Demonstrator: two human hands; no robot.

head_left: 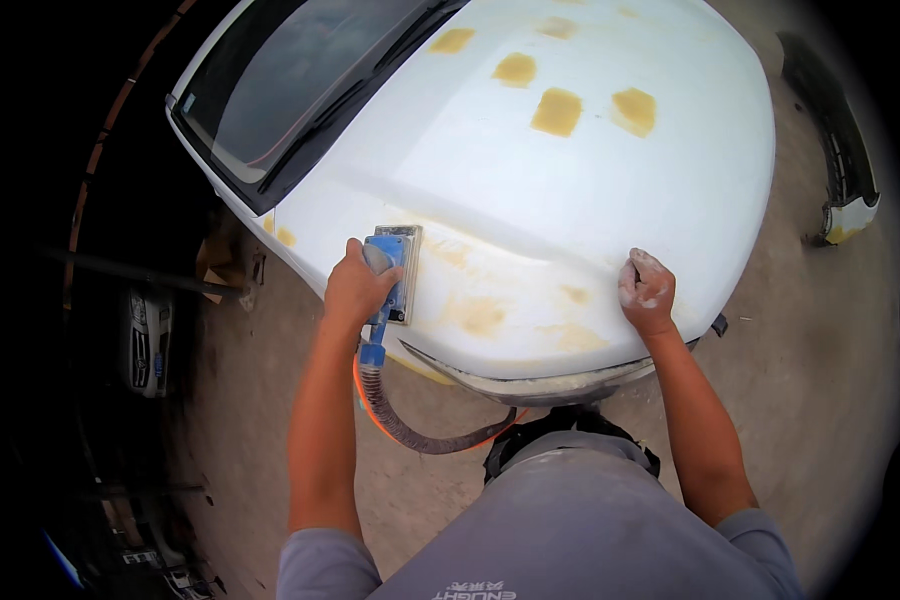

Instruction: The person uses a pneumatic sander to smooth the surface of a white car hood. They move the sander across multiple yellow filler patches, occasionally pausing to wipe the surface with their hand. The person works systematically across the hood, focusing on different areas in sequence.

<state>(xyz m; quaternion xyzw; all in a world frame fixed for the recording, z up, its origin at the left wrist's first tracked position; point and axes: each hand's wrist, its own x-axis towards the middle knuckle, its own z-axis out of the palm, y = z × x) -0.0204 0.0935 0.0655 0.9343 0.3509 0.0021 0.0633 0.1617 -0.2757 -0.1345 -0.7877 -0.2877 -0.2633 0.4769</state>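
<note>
A blue power sander [398,262] with a flat rectangular pad rests on the white car hood [530,190] near its side edge. My left hand [358,290] is wrapped round its top. From its rear end a ribbed dust hose [410,436] and an orange air line curve down toward my waist. To the right, my right hand [646,290], smeared with white dust, lies curled against the hood; what its fingers hold, if anything, is hidden. Between the hands, worn yellow filler patches [478,315] show through the surface.
More yellow filler squares [557,112] dot the hood farther off. The windshield [310,80] with wipers is at upper left. A detached dark bumper [838,140] lies on the concrete floor [770,400] at right. Another vehicle [148,340] stands in shadow at left.
</note>
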